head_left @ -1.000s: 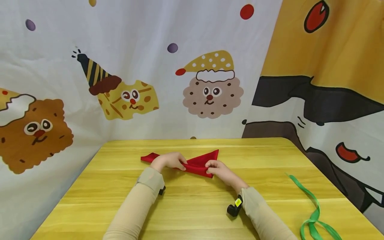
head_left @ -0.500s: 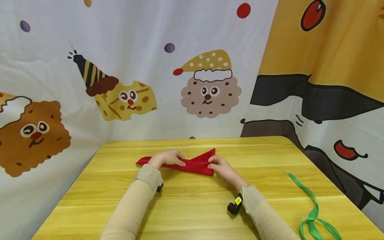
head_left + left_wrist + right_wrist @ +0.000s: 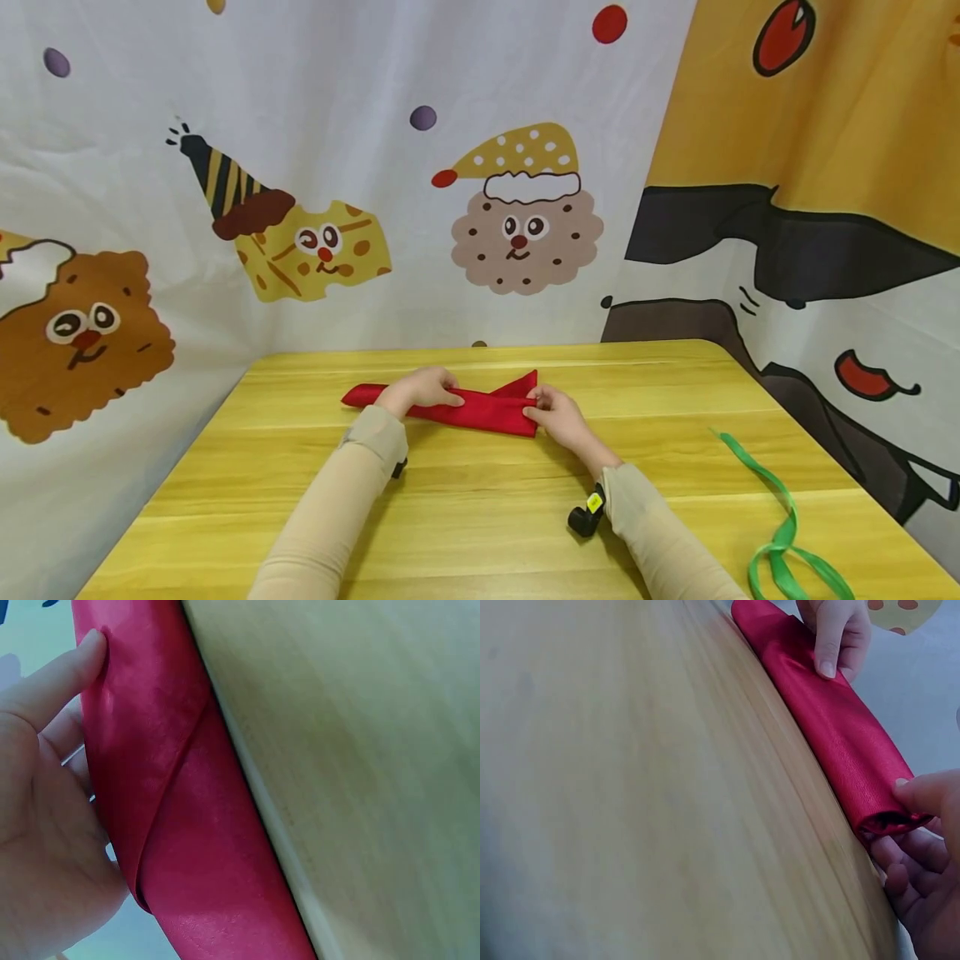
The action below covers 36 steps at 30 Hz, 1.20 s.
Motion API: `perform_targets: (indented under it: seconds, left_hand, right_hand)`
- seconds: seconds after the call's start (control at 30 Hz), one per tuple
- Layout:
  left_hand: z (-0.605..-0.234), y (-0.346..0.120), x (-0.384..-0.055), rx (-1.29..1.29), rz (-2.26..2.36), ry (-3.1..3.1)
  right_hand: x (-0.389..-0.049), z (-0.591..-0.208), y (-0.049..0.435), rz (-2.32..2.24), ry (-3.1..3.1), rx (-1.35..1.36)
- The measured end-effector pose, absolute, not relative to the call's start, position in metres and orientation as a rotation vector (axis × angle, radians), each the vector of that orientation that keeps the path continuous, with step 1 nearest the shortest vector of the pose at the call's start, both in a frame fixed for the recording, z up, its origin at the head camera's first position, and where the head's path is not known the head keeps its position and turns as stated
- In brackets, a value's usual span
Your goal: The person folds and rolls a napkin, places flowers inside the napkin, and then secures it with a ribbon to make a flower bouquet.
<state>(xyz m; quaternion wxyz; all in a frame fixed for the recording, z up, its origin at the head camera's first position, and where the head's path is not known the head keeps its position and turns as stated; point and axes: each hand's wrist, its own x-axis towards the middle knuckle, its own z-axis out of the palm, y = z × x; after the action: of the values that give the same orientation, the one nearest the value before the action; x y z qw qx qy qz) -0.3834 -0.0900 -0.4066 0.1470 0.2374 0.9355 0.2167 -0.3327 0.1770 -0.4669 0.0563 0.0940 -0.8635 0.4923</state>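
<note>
A shiny red cloth [image 3: 480,412], rolled into a long flat band, lies across the far middle of the table. One pointed corner stands up behind its right part. My left hand [image 3: 422,390] pinches the band left of its middle, thumb on the near face and fingers behind. The right hand [image 3: 562,421] pinches the right end between thumb and fingers. In the left wrist view a slanting fold crosses the cloth [image 3: 202,825] below the left thumb. From the right wrist, the rolled layers show at the cloth's [image 3: 840,742] open end, with the right fingers [image 3: 922,862] beneath it.
A curled green ribbon [image 3: 783,533] lies at the right side of the wooden table [image 3: 480,517]. A white curtain with cartoon prints [image 3: 337,83] hangs behind the table. Small black wrist devices [image 3: 585,512] sit below the sleeves.
Both hands have rolled the red cloth's near edge up and away, so the band is wider and smoother and less of the pointed corner shows behind it. The ribbon has not moved.
</note>
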Motion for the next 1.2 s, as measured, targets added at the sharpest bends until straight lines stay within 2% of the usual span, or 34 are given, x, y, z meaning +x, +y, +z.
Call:
perform_targets:
  seconds: [0.47, 0.87, 1.2]
  left_hand:
    - [-0.417, -0.082, -0.387, 0.611, 0.482, 2.818]
    - [-0.418, -0.077, -0.387, 0.614, 0.452, 2.851]
    - [-0.419, -0.076, -0.386, 0.635, 0.409, 2.877]
  right_hand:
    - [-0.338, -0.471, 0.181, 1.382, -2.659, 0.243]
    - [-0.342, -0.469, 0.183, 1.486, -2.654, 0.176]
    - [-0.337, -0.467, 0.183, 1.538, -2.615, 0.256]
